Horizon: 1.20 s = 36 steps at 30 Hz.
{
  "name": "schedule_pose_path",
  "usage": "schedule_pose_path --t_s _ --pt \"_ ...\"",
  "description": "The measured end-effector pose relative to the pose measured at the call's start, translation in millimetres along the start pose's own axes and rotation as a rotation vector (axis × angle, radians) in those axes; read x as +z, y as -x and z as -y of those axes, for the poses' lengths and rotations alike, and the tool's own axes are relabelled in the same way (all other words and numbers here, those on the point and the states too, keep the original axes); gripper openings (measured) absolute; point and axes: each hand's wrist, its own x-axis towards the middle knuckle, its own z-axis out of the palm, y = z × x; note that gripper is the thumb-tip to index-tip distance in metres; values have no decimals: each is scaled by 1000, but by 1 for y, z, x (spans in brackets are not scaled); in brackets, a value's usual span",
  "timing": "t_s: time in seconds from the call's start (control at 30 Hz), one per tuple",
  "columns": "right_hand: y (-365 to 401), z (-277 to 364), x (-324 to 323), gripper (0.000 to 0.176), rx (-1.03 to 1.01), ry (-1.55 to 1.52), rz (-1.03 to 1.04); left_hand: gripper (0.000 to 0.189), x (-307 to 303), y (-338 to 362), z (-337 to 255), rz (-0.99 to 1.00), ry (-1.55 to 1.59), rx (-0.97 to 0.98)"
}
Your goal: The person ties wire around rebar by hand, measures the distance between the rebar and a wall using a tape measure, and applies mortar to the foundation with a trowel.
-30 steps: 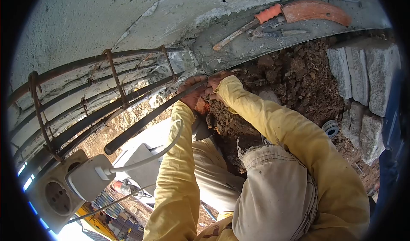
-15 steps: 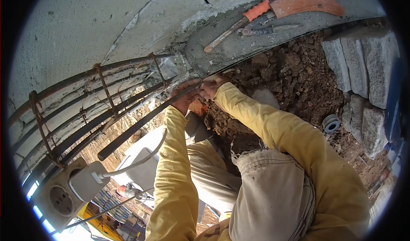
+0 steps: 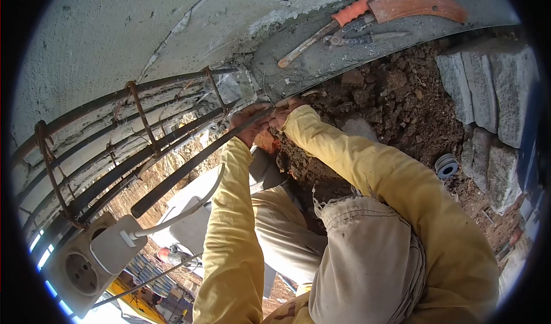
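Observation:
A dark steel reinforcing bar (image 3: 195, 166) slants up from the lower left to the concrete edge. Near its upper end my left hand (image 3: 248, 126) is closed around it from behind, the fingers partly hidden by the bar. Just to the right, my right hand (image 3: 285, 114) is closed at the bar's tip with its fingers pinched together. A thin wire seems to rise between the two hands, but what the right fingers grip is too small to make out. Left of my hands runs a rebar cage (image 3: 138, 114) with rusty stirrups.
On the concrete ledge lie an orange-handled machete-like blade (image 3: 416, 7) and pliers (image 3: 338, 38). A wire spool (image 3: 446, 166) rests on the soil beside stone blocks (image 3: 493, 94). A power socket strip (image 3: 79, 269) with a plugged-in adapter (image 3: 117, 242) hangs at lower left.
Both hands stay at the bar's upper end, with only a slight shift of the fingers. The left hand's knuckles sit a little differently along the bar. The view has shifted slightly.

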Motion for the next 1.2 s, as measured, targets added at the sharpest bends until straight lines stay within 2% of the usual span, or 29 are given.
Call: schedule_pose_path --t_s 0.13,0.27,0.37,0.47,0.5,0.57,0.63,0.7,0.8,0.9,1.1,1.2 --pt "-35 -33 -9 28 80 -204 -13 23 6 2 0 -21 45 32" --pt "3 -4 2 28 -34 -34 -97 24 -4 -6 13 19 104 52" --pt "35 18 4 28 -13 -196 -9 24 -4 -4 15 5 144 32" --pt "32 19 -7 28 -20 -294 186 24 -5 -2 16 10 120 74" --pt "33 22 4 28 -25 -116 -8 25 -4 -3 13 -28 28 31" --pt "47 50 11 15 75 -176 127 25 1 -2 4 -44 -39 2" --pt "39 55 10 7 184 -167 145 24 2 0 -1 -52 -63 -17" --pt "15 41 3 6 300 -89 43 24 1 0 0 -50 -43 -25" --pt "10 39 7 11 290 154 -72 23 1 -3 3 -119 -91 -57" --pt "9 39 8 8 286 197 -95 34 -5 -6 -1 -28 -20 -133" --pt "35 55 22 17 346 113 -174 28 1 -4 -6 -89 152 -201" --pt "42 48 20 23 256 -107 -129 27 5 1 -3 -74 -1 -87"
